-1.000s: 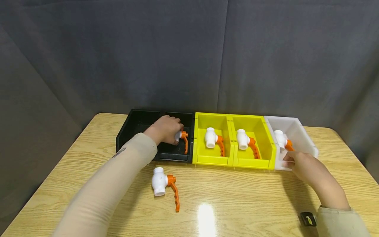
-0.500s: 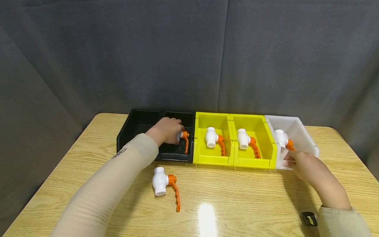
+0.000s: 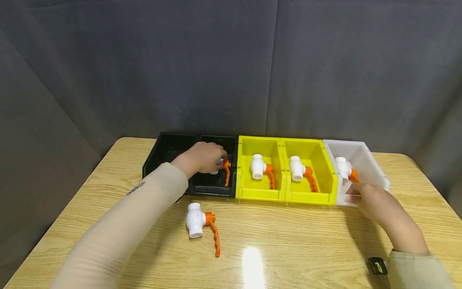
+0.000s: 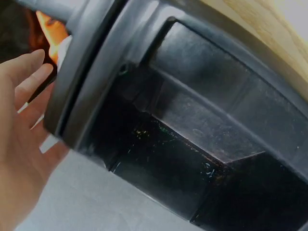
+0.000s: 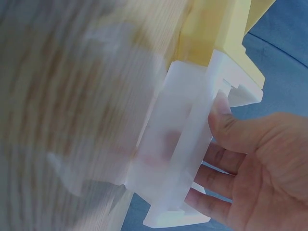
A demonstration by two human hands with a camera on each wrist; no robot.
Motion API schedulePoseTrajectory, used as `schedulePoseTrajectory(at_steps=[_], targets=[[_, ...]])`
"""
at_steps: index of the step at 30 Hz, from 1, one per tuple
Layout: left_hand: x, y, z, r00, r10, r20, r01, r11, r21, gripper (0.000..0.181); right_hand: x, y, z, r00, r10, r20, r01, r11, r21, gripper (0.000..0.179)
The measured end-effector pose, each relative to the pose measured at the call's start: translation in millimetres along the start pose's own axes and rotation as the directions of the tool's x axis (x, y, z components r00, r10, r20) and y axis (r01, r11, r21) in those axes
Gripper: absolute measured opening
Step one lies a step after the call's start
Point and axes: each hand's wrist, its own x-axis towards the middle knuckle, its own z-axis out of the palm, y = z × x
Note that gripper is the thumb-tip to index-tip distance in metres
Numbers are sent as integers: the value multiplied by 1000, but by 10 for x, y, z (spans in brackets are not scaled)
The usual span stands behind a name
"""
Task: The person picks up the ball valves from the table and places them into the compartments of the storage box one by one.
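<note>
My left hand reaches into the right-hand black bin, over a white ball valve with an orange lever, largely covered by the fingers. In the left wrist view its fingers look loosely extended beside the bin's wall. My right hand is at the low front of the translucent white bin. Another ball valve lies in there, its lever end hidden by the hand. In the right wrist view the thumb overlaps the rim; the fingertips vanish behind it.
Two yellow bins between the hands each hold a ball valve. One more ball valve lies on the wooden table in front of the black bins. A small black object is by the right sleeve. Grey cloth hangs behind.
My left hand has drawn back slightly, and more of the valve's white body shows beneath the fingers. The right hand and the other valves look unmoved.
</note>
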Motion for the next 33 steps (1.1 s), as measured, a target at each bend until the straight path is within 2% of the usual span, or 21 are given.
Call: schedulePoseTrajectory(at_steps=[10, 13, 15, 22, 27, 29, 33], targets=[[-138, -12, -136, 999, 44, -30, -44, 999, -18, 29, -4, 31, -25, 1000, 10, 13, -10, 1000, 5, 12], [-208, -21, -157, 996, 56, -71, -57, 998, -6, 28, -7, 27, -22, 1000, 7, 12, -7, 1000, 3, 12], [-265, -31, -183, 990, 67, -120, -67, 998, 2, 26, -12, 21, -17, 1000, 6, 12, -6, 1000, 3, 12], [-504, -53, -310, 951, 87, -296, -77, 996, 44, 20, -17, 0, -22, 1000, 9, 9, -10, 1000, 6, 12], [-695, -12, -334, 909, 135, -394, -100, 989, 109, 16, -21, -1, -19, 1000, 3, -3, -3, 1000, 2, 13], [-771, 20, -325, 891, 162, -424, -115, 984, 135, 15, -23, 0, -14, 1000, 5, -2, -5, 1000, 5, 13], [-887, 95, -295, 869, 203, -452, -138, 975, 174, 14, -27, 7, -14, 1000, 4, 4, -4, 1000, 5, 12]])
